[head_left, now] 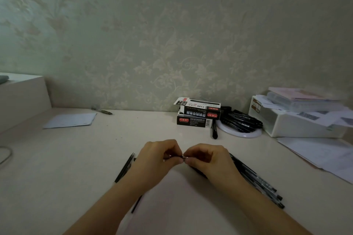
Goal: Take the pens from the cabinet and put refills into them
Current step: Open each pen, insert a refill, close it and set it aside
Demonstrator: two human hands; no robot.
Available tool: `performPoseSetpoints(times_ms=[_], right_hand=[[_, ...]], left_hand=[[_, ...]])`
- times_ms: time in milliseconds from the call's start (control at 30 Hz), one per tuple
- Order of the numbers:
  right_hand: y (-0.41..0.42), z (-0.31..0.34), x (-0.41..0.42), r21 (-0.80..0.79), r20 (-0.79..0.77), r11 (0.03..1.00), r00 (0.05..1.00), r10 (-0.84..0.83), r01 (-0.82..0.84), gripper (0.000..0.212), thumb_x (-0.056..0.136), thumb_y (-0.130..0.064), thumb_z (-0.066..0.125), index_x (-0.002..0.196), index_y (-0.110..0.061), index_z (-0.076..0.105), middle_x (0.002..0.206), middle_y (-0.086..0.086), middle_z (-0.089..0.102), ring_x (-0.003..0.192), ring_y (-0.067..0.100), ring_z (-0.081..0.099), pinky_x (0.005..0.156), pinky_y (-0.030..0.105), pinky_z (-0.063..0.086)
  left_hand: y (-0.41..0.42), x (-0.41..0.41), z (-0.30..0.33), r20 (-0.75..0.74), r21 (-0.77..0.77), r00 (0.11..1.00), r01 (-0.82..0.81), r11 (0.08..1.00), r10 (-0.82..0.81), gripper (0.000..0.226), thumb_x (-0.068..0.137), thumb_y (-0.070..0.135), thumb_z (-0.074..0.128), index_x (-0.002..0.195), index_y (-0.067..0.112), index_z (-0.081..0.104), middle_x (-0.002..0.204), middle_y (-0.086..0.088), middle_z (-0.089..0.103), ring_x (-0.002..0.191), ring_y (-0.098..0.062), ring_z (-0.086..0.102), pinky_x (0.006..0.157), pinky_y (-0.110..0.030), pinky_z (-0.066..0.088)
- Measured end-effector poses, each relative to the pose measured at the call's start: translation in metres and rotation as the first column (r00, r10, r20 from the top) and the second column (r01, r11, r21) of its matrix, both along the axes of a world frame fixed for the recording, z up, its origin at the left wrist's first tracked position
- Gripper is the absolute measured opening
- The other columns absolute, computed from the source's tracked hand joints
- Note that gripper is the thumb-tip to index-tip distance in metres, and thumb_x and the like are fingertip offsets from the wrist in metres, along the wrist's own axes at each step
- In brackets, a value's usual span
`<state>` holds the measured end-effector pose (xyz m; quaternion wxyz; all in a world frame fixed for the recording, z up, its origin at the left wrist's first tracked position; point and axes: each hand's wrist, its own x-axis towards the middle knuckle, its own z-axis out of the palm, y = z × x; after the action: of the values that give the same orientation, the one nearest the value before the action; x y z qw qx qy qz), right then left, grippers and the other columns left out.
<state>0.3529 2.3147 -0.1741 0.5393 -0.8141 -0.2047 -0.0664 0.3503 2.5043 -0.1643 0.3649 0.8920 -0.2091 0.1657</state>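
Observation:
My left hand [157, 155] and my right hand [207, 158] meet above the middle of the desk, fingertips together, pinching a small pen part [183, 157] between them; most of it is hidden by the fingers. Thin black refills [125, 167] lie on the desk just left of my left hand, and another black stick [136, 204] lies under my left forearm. A row of several black pens [261, 183] lies to the right, partly under my right wrist.
Two stacked refill boxes [198, 114] stand at the back by the wall, the upper one open. A white round dish [241, 132] holds several black pens, with one pen [214, 130] beside it. A white box [298, 122], papers [324, 155], a notepad [70, 120].

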Motion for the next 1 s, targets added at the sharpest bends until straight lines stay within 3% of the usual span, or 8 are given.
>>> performPoseSetpoints(times_ms=[67,133,200,267,433,533,633,1000], right_hand=[[0.001,0.005,0.0,0.038,0.023,0.999,1.0,-0.004,0.003,0.021,0.085,-0.016,0.074,0.101,-0.03,0.072,0.09,-0.012,0.075,0.085,0.004,0.071,0.076,0.015,0.055],[0.0,0.008,0.002,0.015,0.092,0.994,0.99,-0.111,0.11,0.031,0.084,-0.021,0.075,0.11,-0.034,0.064,0.091,-0.011,0.071,0.082,0.004,0.069,0.074,0.016,0.055],[-0.006,0.012,0.003,-0.122,0.22,0.948,0.939,-0.263,0.294,0.021,0.084,-0.026,0.075,0.1,-0.033,0.063,0.086,-0.011,0.065,0.076,0.003,0.063,0.067,0.015,0.053],[-0.013,0.013,0.003,-0.327,0.349,0.854,0.892,-0.288,0.404,0.008,0.086,-0.032,0.072,0.086,-0.029,0.064,0.08,-0.014,0.06,0.071,0.003,0.057,0.062,0.014,0.044],[-0.007,0.009,-0.002,-0.639,0.273,0.703,0.947,-0.172,0.312,0.021,0.083,-0.05,0.068,0.079,-0.031,0.059,0.073,-0.015,0.05,0.067,0.001,0.047,0.054,0.016,0.029],[-0.003,0.007,-0.004,-0.686,0.249,0.666,0.954,-0.165,0.294,0.021,0.083,-0.05,0.066,0.087,-0.029,0.062,0.082,-0.013,0.054,0.077,0.005,0.052,0.064,0.021,0.041],[-0.002,0.008,-0.006,-0.698,0.219,0.656,0.958,-0.184,0.286,0.02,0.085,-0.047,0.064,0.092,-0.029,0.06,0.086,-0.012,0.057,0.082,0.007,0.054,0.069,0.024,0.043],[0.0,0.005,-0.006,-0.737,0.233,0.604,0.953,-0.193,0.302,0.022,0.094,-0.041,0.055,0.096,-0.02,0.06,0.098,-0.005,0.064,0.09,0.013,0.058,0.077,0.029,0.047]], left_hand=[[-0.005,-0.003,-0.001,0.018,-0.071,1.0,-0.024,0.997,0.025,0.011,0.084,0.025,0.07,0.08,0.032,0.063,0.073,0.023,0.065,0.074,0.005,0.06,0.064,-0.005,0.041],[-0.007,-0.004,-0.001,0.052,-0.093,0.994,-0.091,0.991,0.096,0.009,0.087,0.024,0.067,0.088,0.031,0.061,0.077,0.021,0.064,0.07,0.006,0.059,0.061,-0.006,0.042],[0.0,0.0,0.002,0.081,-0.103,0.971,-0.216,0.971,0.225,0.01,0.089,0.023,0.063,0.095,0.03,0.06,0.085,0.018,0.064,0.064,0.001,0.059,0.062,-0.015,0.047],[0.015,0.006,0.005,0.083,-0.124,0.93,-0.347,0.93,0.358,0.009,0.09,0.018,0.061,0.096,0.025,0.059,0.089,0.012,0.063,0.068,-0.006,0.059,0.066,-0.027,0.049],[0.058,0.016,-0.001,-0.034,0.107,0.782,-0.616,0.78,0.622,0.006,0.09,0.015,0.053,0.095,0.013,0.055,0.087,-0.006,0.064,0.072,-0.021,0.053,0.062,-0.03,0.04],[0.072,0.019,-0.01,-0.127,0.232,0.726,-0.641,0.732,0.676,0.008,0.09,0.008,0.049,0.094,0.005,0.055,0.091,-0.012,0.061,0.075,-0.022,0.05,0.063,-0.031,0.038],[0.076,0.023,-0.017,-0.188,0.305,0.708,-0.617,0.726,0.681,0.005,0.09,0.006,0.048,0.093,0.003,0.051,0.094,-0.014,0.056,0.086,-0.028,0.056,0.066,-0.03,0.039],[0.071,0.016,-0.01,-0.201,0.422,0.654,-0.614,0.667,0.729,0.024,0.095,0.029,0.048,0.11,0.01,0.051,0.113,-0.012,0.05,0.101,-0.028,0.053,0.082,-0.036,0.048]])
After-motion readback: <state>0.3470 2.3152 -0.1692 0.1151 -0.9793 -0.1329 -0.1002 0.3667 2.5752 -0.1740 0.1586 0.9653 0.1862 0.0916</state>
